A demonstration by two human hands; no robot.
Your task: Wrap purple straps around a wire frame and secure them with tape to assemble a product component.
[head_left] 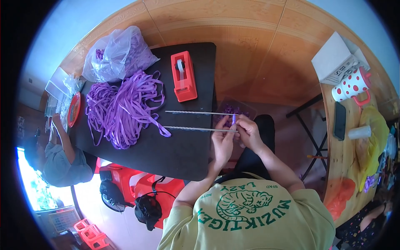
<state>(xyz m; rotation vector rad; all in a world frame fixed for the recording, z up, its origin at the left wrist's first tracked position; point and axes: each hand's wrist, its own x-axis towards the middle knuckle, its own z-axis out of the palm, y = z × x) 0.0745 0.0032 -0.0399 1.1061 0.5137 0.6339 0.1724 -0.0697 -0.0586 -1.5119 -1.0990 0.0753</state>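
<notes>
Two thin, parallel metal rods, the far rod (196,112) and the near rod (187,128), stick out past the right edge of the black table. A short purple ribbon (234,119) runs between their free ends. My left hand (222,141) is closed at the near rod's end, fingers pinching the ribbon there. From the right, my right hand (248,132) meets it, its fingers also closed on the ribbon. My fingers partly hide the ribbon. On the table lies a loose heap of purple ribbons (125,108), one strand reaching toward the near rod.
A red tape dispenser (183,77) and a bulging plastic bag (118,54) sit on the black table (166,156). Below the rod ends is a clear container (246,109) with purple pieces. A wooden table (333,183) at right holds a dotted cup (351,85) and phone (339,121). Another person (66,162) is at left.
</notes>
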